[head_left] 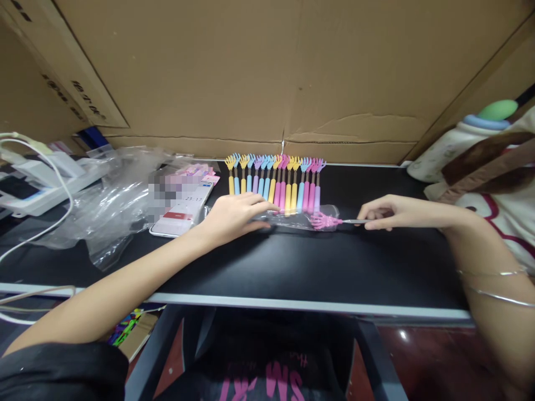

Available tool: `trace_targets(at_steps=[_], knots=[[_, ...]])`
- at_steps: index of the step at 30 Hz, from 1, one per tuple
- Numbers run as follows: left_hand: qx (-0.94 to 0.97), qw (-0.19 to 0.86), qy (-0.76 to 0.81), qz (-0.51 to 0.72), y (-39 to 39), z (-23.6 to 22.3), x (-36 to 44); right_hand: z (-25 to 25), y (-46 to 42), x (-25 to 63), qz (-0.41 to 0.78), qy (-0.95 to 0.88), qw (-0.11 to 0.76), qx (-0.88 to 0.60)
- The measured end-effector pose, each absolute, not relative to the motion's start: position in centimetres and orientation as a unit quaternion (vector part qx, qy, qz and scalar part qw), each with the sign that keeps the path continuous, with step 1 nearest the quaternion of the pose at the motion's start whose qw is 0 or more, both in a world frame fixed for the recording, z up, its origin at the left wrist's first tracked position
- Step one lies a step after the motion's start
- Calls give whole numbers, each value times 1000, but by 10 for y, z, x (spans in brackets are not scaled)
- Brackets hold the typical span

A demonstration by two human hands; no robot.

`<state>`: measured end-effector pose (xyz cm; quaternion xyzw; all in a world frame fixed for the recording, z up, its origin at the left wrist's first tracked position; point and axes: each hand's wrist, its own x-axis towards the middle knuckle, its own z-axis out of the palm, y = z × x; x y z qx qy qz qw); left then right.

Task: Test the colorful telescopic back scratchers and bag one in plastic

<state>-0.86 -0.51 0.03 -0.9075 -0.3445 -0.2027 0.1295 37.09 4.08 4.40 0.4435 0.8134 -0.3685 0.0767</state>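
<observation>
My right hand (pixel 382 213) pinches the thin metal rod of a pink back scratcher (pixel 324 221), held level with its claw pointing left. The claw lies at the right end of a clear plastic sleeve (pixel 290 220); I cannot tell if it is inside or on top. Over the sleeve's left part rests my left hand (pixel 236 216), fingers stretched out and thumb apart. Just behind the sleeve is a row of back scratchers (pixel 288 189) with yellow, blue, purple and pink handles, claws facing the cardboard. My left hand hides the lower ends of some handles.
Crumpled clear plastic bags (pixel 112 195) and a phone (pixel 184 209) lie left of my left hand. A white power strip with cables (pixel 45 184) sits far left. Cardboard (pixel 267 72) walls the back. A white bottle (pixel 453 147) and a bag (pixel 493 189) stand at right.
</observation>
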Motion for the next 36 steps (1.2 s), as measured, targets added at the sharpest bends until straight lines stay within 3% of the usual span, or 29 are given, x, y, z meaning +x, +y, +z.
trace_targets(at_steps=[36], knots=[[-905, 148, -338, -212, -8, 0, -5, 21, 30, 324, -343, 858, -80, 374]])
